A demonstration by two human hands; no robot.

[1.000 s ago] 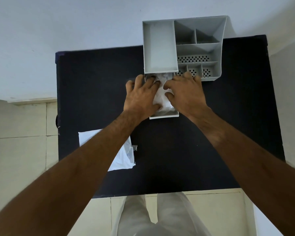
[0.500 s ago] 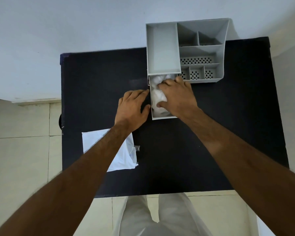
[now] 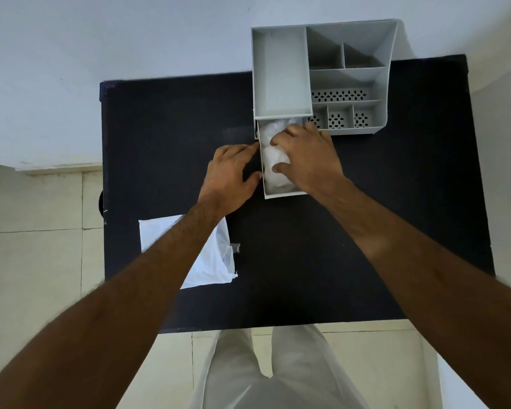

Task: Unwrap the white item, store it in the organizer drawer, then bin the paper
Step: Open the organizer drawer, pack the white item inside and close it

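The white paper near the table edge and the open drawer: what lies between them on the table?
In the head view, only the left hand and its forearm cross that stretch; otherwise the black table is bare between the white paper and the drawer.

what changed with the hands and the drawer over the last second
The left hand let go of the white item and slid out left of the drawer, now lying against its outer wall. The right hand stayed in the drawer, pressing the item down. Unchanged: the drawer is pulled out of the organizer, and the paper lies on the black table.
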